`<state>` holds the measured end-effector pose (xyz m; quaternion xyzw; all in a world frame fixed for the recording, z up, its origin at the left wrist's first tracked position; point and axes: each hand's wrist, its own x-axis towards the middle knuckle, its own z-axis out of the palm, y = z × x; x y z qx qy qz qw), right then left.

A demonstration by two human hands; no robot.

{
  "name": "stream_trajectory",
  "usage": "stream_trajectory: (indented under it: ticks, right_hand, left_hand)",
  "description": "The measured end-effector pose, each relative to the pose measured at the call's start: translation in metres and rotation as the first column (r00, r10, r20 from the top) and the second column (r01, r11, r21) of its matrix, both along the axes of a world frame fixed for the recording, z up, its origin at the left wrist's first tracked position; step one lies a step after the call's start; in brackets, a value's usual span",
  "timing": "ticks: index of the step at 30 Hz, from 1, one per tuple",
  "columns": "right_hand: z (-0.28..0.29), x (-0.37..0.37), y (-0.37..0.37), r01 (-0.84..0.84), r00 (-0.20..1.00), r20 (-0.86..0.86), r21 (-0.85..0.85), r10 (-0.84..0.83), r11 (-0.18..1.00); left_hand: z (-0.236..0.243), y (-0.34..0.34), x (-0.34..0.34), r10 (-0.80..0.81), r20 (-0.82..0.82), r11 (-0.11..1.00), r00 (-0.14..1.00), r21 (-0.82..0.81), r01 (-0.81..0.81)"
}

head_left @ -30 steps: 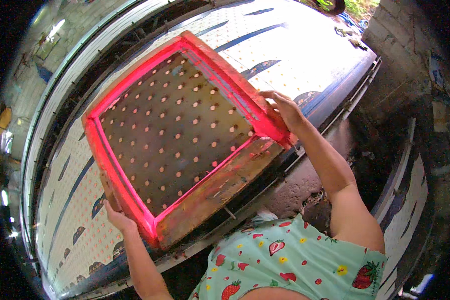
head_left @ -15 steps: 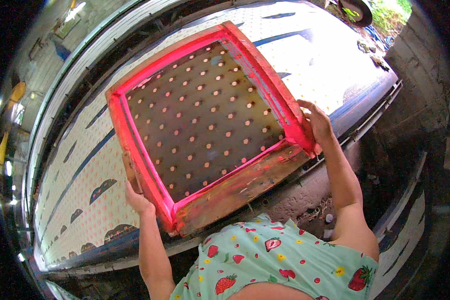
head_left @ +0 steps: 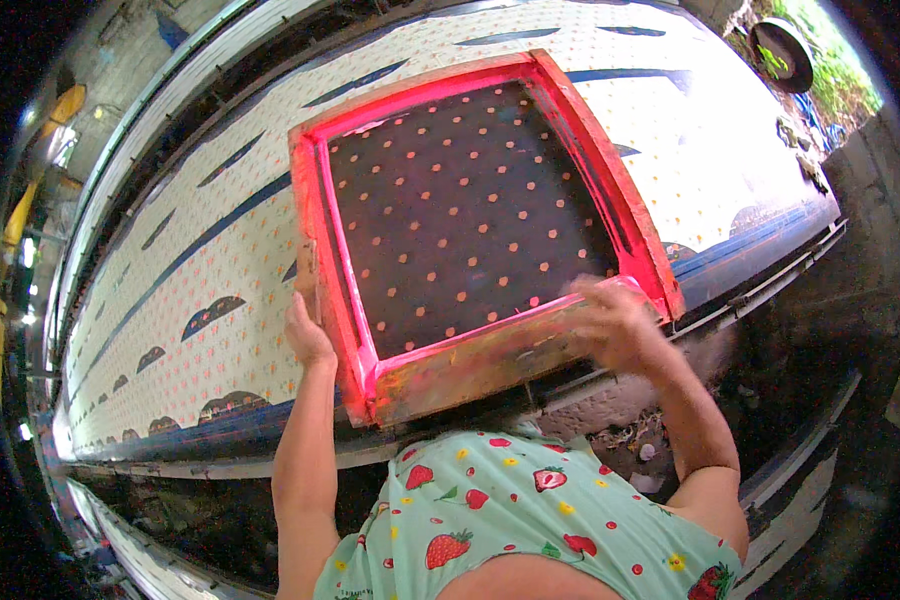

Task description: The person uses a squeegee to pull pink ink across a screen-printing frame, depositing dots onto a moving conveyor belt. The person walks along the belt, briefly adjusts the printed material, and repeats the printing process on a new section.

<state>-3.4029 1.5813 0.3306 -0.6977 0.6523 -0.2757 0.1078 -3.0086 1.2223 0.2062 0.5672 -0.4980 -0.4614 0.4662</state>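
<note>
A screen printing frame [head_left: 440,372] with pink-stained wooden sides lies on the long cloth-covered table before me. Its dark mesh [head_left: 460,220] carries rows of small pale dots. At the frame's left side, my left hand [head_left: 312,330] grips the outer edge, its fingers reaching along the wood. My right hand [head_left: 615,325] is over the near side, close to the right corner. Motion smears its fingers, and I cannot tell whether they touch the wood.
White cloth [head_left: 180,285] with small orange and pink prints covers the table, with dark bare patches showing. A metal rail [head_left: 760,275] runs along the near edge. A round dark basin [head_left: 782,55] stands at the far right, beside greenery.
The frame has shifted to the right in view and its mesh looks darker over the table. My right hand has left the right side and moved left over the near side.
</note>
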Motion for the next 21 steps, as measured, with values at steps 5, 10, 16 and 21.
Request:
stream_trajectory:
  ticks: [5, 10, 16, 21]
  right_hand:
    - [-0.016, 0.049, 0.000, -0.156, 0.951, -0.261, 0.060, 0.167, 0.986]
    - [-0.007, 0.078, -0.049, -0.101, 0.957, -0.277, -0.047, 0.084, 0.994]
    - [-0.003, 0.058, -0.107, -0.028, 0.972, -0.225, 0.200, 0.073, 0.979]
    - [0.006, 0.041, -0.149, -0.086, 0.994, 0.107, 0.590, 0.028, 0.802]
  left_hand:
    - [-0.032, 0.002, -0.020, 0.091, 0.018, 0.996, 0.996, 0.022, -0.091]
    - [-0.035, -0.004, -0.005, 0.092, 0.168, 0.993, 0.982, 0.055, -0.103]
    - [-0.021, 0.004, -0.006, 0.011, 0.160, 0.984, 0.987, -0.177, 0.018]
    - [-0.013, 0.007, -0.007, 0.033, 0.196, 0.974, 0.980, -0.225, 0.012]
